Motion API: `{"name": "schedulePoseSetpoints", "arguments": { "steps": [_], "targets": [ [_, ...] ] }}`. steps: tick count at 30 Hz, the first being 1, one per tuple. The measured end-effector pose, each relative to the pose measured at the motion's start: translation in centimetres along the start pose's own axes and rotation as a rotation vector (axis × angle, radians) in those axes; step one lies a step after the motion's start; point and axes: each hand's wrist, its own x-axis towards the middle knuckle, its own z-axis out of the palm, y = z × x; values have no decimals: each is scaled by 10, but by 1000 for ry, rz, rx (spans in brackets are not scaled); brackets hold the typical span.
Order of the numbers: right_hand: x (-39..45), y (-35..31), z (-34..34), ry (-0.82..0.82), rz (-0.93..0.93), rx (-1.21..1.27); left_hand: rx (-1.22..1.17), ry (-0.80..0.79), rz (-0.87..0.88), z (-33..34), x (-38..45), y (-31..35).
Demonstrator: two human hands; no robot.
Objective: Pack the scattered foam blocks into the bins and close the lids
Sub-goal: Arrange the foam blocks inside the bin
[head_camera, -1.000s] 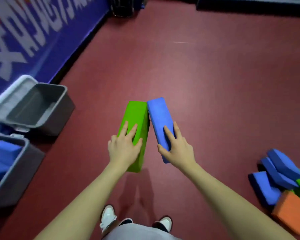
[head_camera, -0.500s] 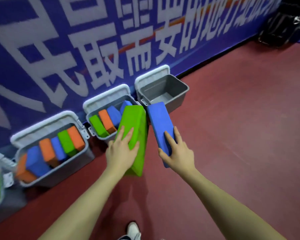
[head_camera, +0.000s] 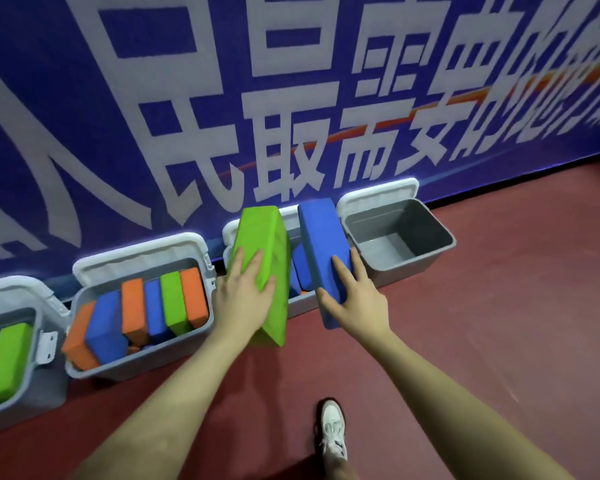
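Carrying two blocks to the bins

Our left hand (head_camera: 246, 299) grips the green block (head_camera: 262, 261), right hand (head_camera: 355, 299) the blue block (head_camera: 323, 247); we should lower them on edge into the empty bin (head_camera: 400, 237) at one o'clock.

Matt foam showed on the green block (head_camera: 262, 258), its face faintly scuffed, and on the smooth blue block (head_camera: 323, 244). The empty grey bin (head_camera: 413, 261) looked like smooth plastic with a dull sheen, its white lid (head_camera: 374, 195) ribbed. The red floor (head_camera: 482, 341) appeared finely textured.
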Motion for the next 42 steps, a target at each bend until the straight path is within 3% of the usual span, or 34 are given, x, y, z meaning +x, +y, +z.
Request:
{"name": "schedulePoseSetpoints", "arguments": {
  "steps": [9,16,26,35,39,42],
  "targets": [
    [158,62,2,-119,-65,-17,-1,-22,-90,54,139,62],
    [255,116,39,-226,-41,-34,88,-117,-149,119,233,67],
    [350,179,201,-388,66,27,36,-300,-261,295,345,-20],
    [389,208,346,-283,138,162,-34,-347,-346,418,400,-79],
    [398,216,377,-424,187,212,8,-537,-274,449,405,-110],
    [403,221,392,-595,136,86,172,-737,-228,458,413,-128]
  ]
}}
